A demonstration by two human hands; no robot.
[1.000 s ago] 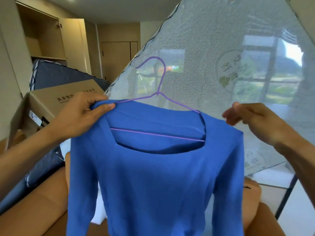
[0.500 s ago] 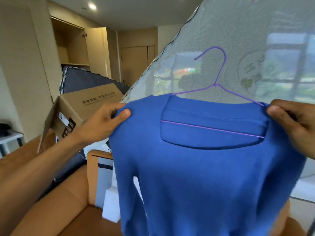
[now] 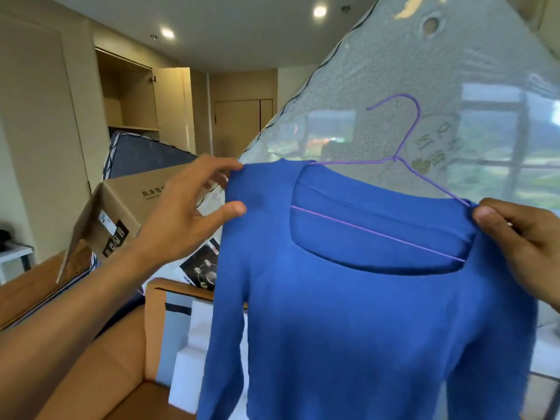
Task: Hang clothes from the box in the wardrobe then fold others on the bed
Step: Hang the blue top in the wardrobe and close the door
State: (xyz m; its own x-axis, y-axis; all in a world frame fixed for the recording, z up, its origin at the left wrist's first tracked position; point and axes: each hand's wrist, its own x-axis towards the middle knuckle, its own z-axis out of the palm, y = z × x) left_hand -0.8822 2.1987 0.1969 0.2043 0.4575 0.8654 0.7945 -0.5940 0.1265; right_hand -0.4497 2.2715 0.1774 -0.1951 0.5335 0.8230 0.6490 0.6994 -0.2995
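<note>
A blue long-sleeved top [image 3: 348, 313] hangs on a thin purple wire hanger [image 3: 406, 137] in front of me, tilted down to the right. My right hand [image 3: 521, 237] pinches the top's right shoulder together with the hanger's end. At the left shoulder my left hand [image 3: 181, 216] has its fingers spread, with index fingertip and thumb just touching the fabric edge. The cardboard box [image 3: 121, 213] stands behind my left hand. The open wardrobe [image 3: 130, 95] is at the far left, across the room.
A large plastic-wrapped mattress [image 3: 424, 71] leans right behind the top. A dark mattress [image 3: 145, 159] stands behind the box. Brown leather furniture [image 3: 106, 374] lies below my left arm. A small white table [image 3: 15, 253] is at the left edge.
My left hand has loosened from a pinch on the left shoulder to spread fingers. My right hand took hold of the right shoulder a moment ago. The view has turned left.
</note>
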